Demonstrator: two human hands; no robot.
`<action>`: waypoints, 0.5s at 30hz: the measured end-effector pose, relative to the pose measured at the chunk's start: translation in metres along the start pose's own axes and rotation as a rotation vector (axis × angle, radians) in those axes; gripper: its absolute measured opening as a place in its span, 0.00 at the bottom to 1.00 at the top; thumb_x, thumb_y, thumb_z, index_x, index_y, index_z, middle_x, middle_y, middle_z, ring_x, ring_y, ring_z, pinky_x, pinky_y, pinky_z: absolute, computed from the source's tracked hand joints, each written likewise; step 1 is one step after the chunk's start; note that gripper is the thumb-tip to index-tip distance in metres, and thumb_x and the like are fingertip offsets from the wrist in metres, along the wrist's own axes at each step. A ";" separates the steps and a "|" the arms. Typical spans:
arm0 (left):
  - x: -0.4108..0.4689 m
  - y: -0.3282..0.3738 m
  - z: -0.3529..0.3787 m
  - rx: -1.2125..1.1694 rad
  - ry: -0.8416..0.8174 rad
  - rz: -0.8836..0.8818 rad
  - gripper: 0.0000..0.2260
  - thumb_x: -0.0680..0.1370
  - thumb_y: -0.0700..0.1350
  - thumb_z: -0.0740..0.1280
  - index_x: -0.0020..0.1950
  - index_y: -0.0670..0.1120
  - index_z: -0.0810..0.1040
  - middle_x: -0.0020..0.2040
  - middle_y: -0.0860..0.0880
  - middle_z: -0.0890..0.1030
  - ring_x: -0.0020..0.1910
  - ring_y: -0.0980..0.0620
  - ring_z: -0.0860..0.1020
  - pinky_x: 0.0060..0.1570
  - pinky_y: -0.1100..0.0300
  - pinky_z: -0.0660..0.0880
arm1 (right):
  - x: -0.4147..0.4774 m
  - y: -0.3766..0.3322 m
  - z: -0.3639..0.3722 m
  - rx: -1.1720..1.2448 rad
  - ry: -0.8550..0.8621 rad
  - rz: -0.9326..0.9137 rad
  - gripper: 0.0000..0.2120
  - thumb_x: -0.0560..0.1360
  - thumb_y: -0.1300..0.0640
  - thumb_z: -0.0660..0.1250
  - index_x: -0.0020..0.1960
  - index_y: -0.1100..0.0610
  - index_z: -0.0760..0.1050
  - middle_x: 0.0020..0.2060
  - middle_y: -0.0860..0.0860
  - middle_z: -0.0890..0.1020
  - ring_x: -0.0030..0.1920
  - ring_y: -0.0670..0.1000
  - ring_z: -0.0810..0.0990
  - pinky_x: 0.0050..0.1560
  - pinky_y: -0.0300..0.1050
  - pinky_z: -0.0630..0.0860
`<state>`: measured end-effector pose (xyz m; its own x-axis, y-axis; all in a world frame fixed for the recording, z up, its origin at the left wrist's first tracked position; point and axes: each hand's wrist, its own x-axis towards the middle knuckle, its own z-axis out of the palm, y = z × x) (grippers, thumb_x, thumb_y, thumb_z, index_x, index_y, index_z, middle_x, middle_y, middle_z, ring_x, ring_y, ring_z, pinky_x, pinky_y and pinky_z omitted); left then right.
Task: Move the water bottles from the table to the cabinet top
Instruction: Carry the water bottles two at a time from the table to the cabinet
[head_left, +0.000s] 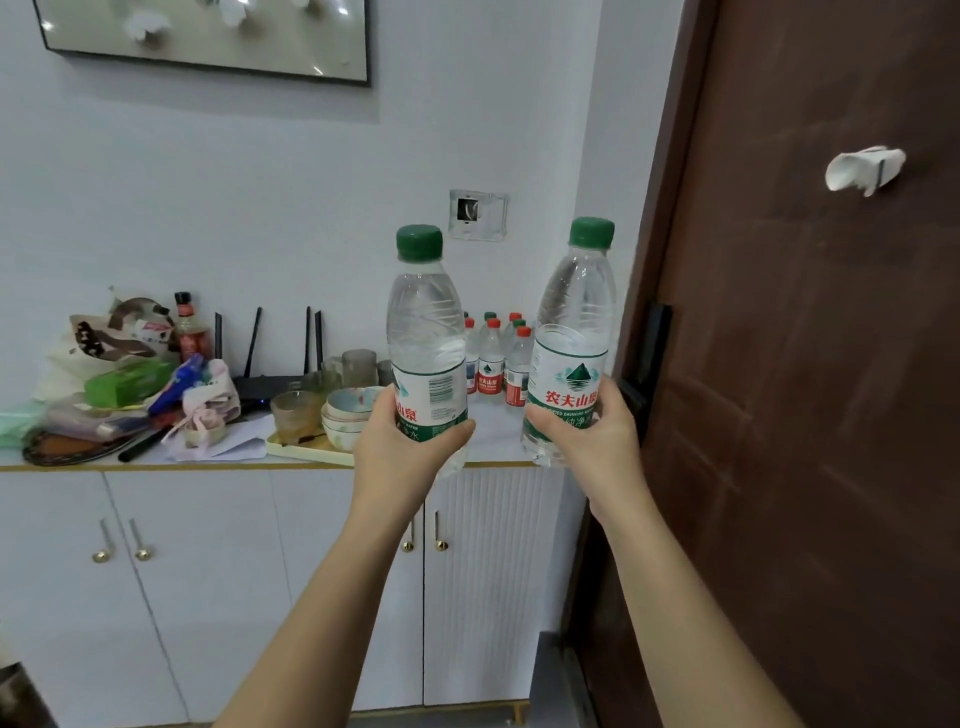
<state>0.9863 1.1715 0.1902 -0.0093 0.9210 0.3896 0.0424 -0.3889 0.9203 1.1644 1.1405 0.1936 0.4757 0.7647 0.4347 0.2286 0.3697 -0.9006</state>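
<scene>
Left hand (402, 447) wrapped around label of green-capped bottle (427, 343), held upright above front edge of cabinet top (498, 436). Right hand (582, 436) clasps second green-capped bottle (574, 332), tilted slightly, above cabinet top's right front corner. Cluster of small bottles (493, 358) stands at rear of cabinet top, between held pair. Bowls (348, 415) and glass (296, 410) on tray, left of left hand.

Clear glossy plastic bottle (427, 332), matt white cabinet (208, 571), dark wood-grain door (805, 415)
</scene>
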 end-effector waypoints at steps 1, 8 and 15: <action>0.011 -0.007 0.005 0.005 0.000 -0.006 0.23 0.66 0.43 0.79 0.58 0.51 0.75 0.49 0.58 0.81 0.48 0.60 0.80 0.42 0.67 0.75 | 0.010 0.007 0.002 -0.009 -0.002 0.002 0.26 0.66 0.62 0.79 0.57 0.45 0.73 0.47 0.37 0.81 0.48 0.35 0.81 0.51 0.38 0.78; 0.085 -0.061 0.038 0.046 -0.018 -0.032 0.23 0.65 0.45 0.79 0.57 0.53 0.75 0.48 0.58 0.81 0.48 0.60 0.80 0.46 0.60 0.78 | 0.077 0.067 0.024 -0.066 0.010 0.047 0.29 0.65 0.60 0.80 0.62 0.51 0.74 0.50 0.42 0.83 0.52 0.42 0.82 0.57 0.48 0.80; 0.183 -0.135 0.077 0.050 -0.070 -0.075 0.22 0.65 0.42 0.79 0.52 0.55 0.73 0.47 0.58 0.80 0.46 0.63 0.78 0.42 0.64 0.76 | 0.161 0.146 0.062 -0.142 0.014 0.115 0.28 0.65 0.60 0.80 0.60 0.49 0.72 0.52 0.44 0.82 0.53 0.44 0.81 0.58 0.49 0.78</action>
<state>1.0555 1.3944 0.1341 0.0559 0.9475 0.3148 0.0936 -0.3189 0.9432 1.2221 1.3504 0.1324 0.5167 0.7900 0.3301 0.2892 0.2019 -0.9357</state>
